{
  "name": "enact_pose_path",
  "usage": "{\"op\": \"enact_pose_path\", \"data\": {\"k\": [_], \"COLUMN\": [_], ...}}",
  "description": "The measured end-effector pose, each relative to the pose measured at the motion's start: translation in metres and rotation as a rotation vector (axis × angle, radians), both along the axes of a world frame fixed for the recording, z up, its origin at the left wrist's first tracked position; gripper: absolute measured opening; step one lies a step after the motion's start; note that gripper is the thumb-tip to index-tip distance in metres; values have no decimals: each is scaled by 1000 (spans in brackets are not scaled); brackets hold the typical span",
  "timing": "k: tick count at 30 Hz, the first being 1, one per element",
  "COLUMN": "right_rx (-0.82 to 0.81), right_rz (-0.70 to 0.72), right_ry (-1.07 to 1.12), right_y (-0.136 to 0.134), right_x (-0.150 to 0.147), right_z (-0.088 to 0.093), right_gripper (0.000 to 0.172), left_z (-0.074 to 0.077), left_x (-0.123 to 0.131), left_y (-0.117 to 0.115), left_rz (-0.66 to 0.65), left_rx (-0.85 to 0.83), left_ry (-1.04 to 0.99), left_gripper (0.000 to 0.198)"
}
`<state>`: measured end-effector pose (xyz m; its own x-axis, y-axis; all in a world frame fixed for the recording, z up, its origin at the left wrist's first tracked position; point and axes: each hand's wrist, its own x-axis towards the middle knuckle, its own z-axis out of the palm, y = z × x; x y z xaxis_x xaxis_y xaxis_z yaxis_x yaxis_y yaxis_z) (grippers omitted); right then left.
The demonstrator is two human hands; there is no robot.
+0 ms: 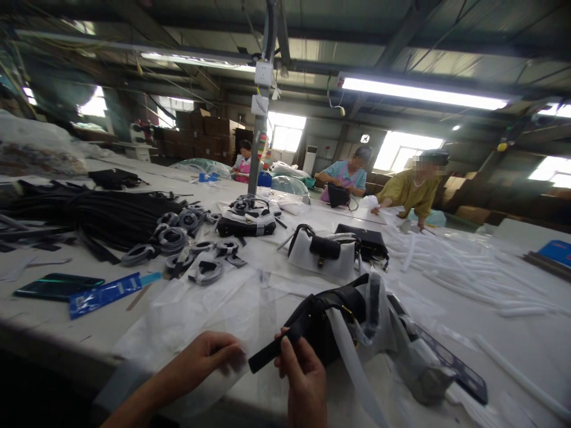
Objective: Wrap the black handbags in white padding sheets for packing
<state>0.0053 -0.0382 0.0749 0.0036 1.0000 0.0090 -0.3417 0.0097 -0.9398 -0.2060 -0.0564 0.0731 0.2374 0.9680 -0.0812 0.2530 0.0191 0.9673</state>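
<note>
Our right hand (303, 371) has fingers clamped on the black strap (265, 355) against the black bag (322, 334), on the table (102, 330); our left hand's (218, 353) fingers blur, can't tell; blue packet's (104, 295) print too small

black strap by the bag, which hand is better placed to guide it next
Probably the right hand: its thumb and fingers grip the black strap beside the black bag. The left hand appears apart from it, just off the strap's free end.
</note>
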Motion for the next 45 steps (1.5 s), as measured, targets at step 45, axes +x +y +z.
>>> {"op": "enact_pose_path", "data": {"k": [45], "right_rx": [-173], "right_rz": [50], "right_ry": [93], "right_y": [22], "right_x": [10], "right_z": [-27], "right_gripper": [60], "left_z": [5], "left_x": [66], "left_y": [37], "left_rz": [150], "left_rx": [51], "left_ry": [-74], "left_gripper": [51]}}
